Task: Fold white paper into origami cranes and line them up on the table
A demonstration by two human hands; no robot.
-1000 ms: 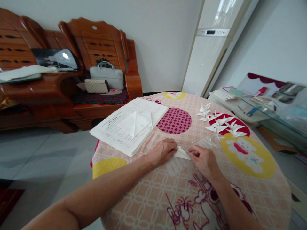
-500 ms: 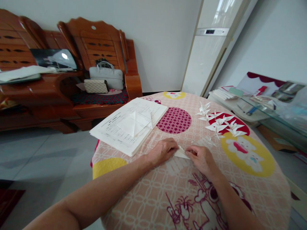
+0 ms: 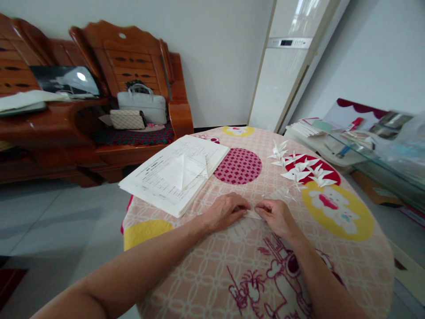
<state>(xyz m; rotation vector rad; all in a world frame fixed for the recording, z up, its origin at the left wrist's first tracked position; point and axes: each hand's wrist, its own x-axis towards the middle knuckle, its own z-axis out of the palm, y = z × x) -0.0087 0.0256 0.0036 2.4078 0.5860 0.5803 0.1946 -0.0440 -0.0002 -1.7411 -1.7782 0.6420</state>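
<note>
between left hand [image 3: 226, 211] and right hand [image 3: 278, 217] lies folded paper [image 3: 253, 215]; touching both

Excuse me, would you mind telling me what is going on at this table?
A person is holding a small piece of folded white paper low over the cloth-covered table, the left hand at one side and the right hand at the other; the fingers partly hide it. Off to the right lies a group of folded white paper cranes. To the left, a creased white sheet rests on a stack of printed papers.
</note>
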